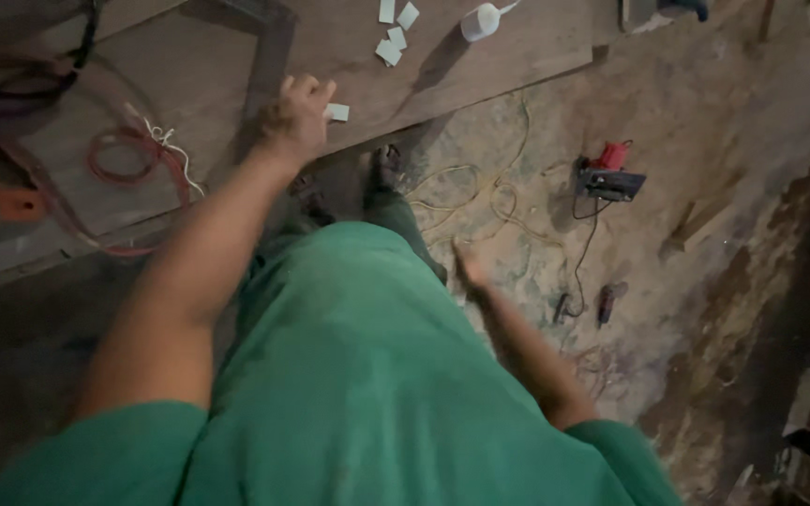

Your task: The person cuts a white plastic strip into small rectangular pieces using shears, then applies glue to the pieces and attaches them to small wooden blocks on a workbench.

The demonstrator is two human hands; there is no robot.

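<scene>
While the left hand [294, 117] reaches out at eleven o'clock, its fingers [316, 91] curl narrowly against a small white block [337, 112] lying on the wooden board [480, 70]; whether they pinch it is hard to tell. A clean lift would want thumb and forefinger on opposite edges. More white pieces [394, 33] lie at twelve. The right hand [469, 267] hangs at four o'clock over the floor [705, 281], motion-blurred, fingers unreadable. Dim light hides detail around the red cable [128, 155].
</scene>
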